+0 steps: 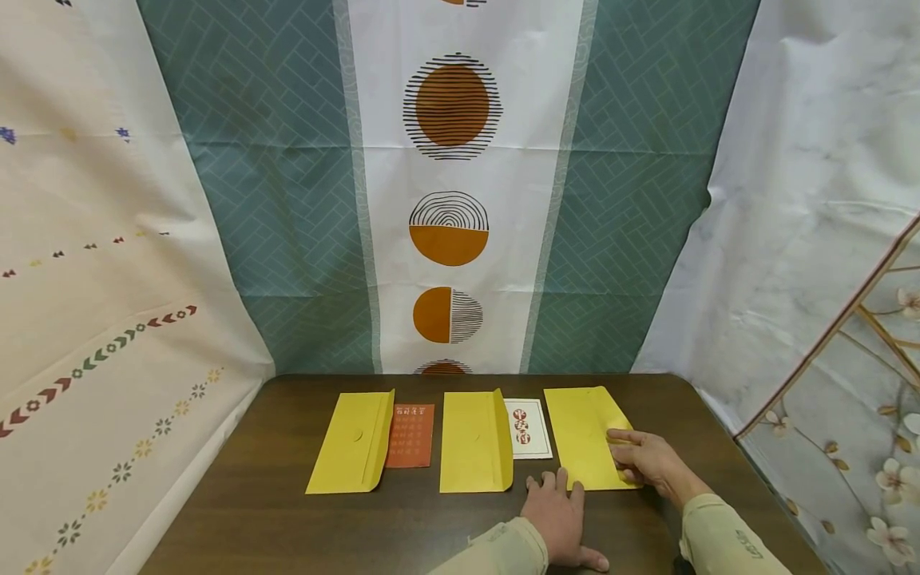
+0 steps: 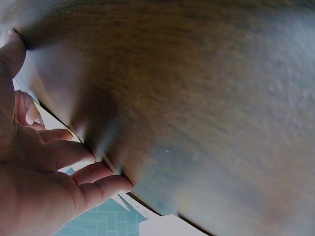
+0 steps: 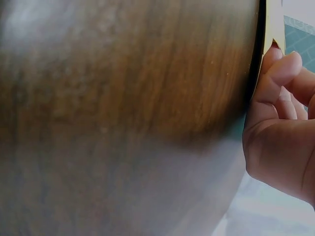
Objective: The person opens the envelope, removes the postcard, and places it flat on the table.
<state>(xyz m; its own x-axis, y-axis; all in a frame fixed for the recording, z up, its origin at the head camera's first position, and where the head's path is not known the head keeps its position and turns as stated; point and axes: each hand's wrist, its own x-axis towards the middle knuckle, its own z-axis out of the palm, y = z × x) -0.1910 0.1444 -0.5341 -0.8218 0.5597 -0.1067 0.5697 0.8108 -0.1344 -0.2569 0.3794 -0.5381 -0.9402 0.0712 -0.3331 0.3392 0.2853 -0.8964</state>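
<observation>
Three yellow envelopes lie in a row on the dark table in the head view: a left one [image 1: 345, 443], a middle one [image 1: 467, 447] and a right one [image 1: 578, 435]. My right hand [image 1: 650, 463] is at the right envelope's right edge, gripping it there with curled fingers; the index finger lies over its face. In the right wrist view, a thin yellow edge [image 3: 272, 24] meets my fingertips. With fingers spread, my left hand [image 1: 557, 515] rests on the table, its fingertips by that envelope's lower left corner.
A red card [image 1: 411, 439] with printed characters sticks out beside the left envelope. Beside the middle envelope lies a white card [image 1: 529, 431] with red marks. Patterned cloths hang behind the table [image 1: 345, 531] and along both sides.
</observation>
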